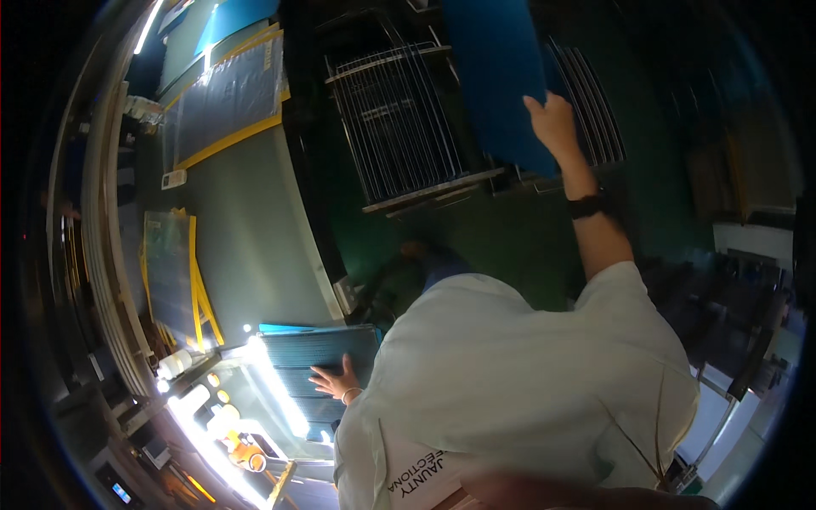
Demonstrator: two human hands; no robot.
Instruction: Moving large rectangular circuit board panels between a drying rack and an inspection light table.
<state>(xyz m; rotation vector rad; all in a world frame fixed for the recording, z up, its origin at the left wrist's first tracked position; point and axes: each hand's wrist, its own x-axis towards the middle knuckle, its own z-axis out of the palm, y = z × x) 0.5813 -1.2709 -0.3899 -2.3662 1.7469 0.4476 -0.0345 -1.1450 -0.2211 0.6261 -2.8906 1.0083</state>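
Note:
My right hand (554, 126), with a dark band at its wrist, is stretched far out and closed on the edge of a flat blue sheet (497, 81). The sheet hangs beside a wire rack (395, 123) of thin parallel metal bars and covers part of a second rack (591, 106). At lower left my left hand (338, 380) lies with its fingers spread on a dark ribbed panel (297, 361). A strip of bright blue shows along that panel's far edge. Strong glare hides some of its near left side.
Yellow-edged translucent sheets (229, 106) and a smaller yellow-edged stack (172, 276) lie on the grey-green table (255, 204) to the left. A small white device (173, 179) sits between them. A white bottle (175, 365) and an orange object (248, 456) are near the bright light.

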